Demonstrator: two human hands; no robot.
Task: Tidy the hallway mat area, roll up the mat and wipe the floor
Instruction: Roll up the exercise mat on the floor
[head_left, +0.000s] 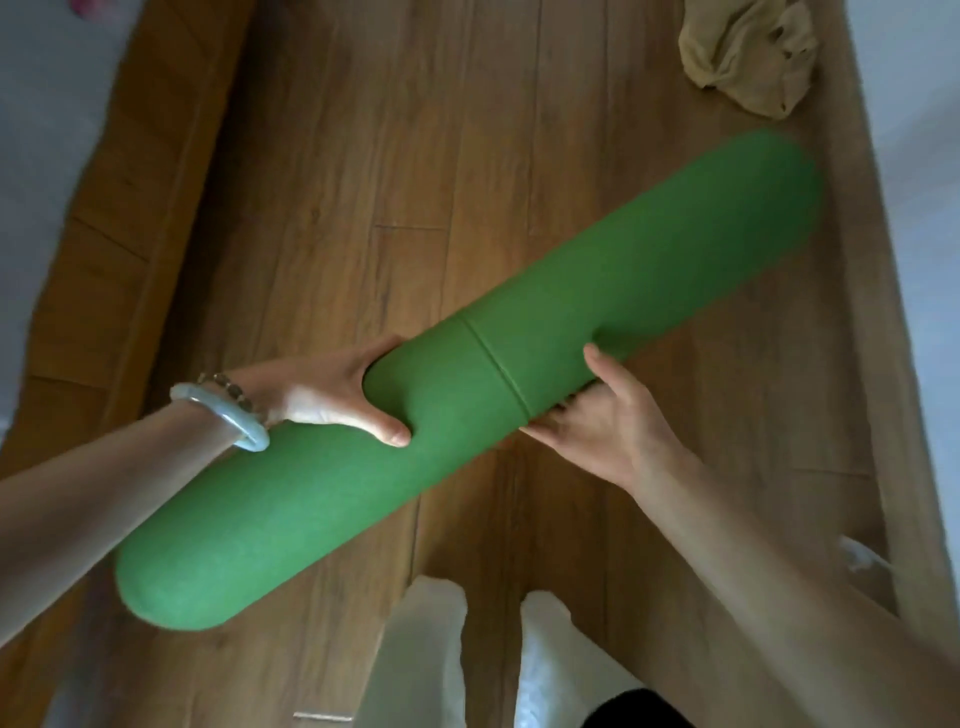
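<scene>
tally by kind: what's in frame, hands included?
Rolled green mat: 1, lifted, both hands grip it near the middle
Beige cloth: 1, crumpled on the wood floor
Hands: 2, left hand, right hand
Pale bangle: 1, on the left wrist
Total: 5

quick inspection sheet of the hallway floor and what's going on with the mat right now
surface: wooden plank floor, bare where visible
job's things: green mat fully rolled, held off the floor at a slant; crumpled beige cloth lies on the floor at top right
clutter: a small white object at the right edge, too unclear to name
grippers: left hand has its grip round the roll near the middle, bangle on the wrist; right hand supports the roll from below, fingers curled under it
cables: nothing seen
surroundings: pale walls on both sides; the person's pale-clad legs at the bottom
</scene>
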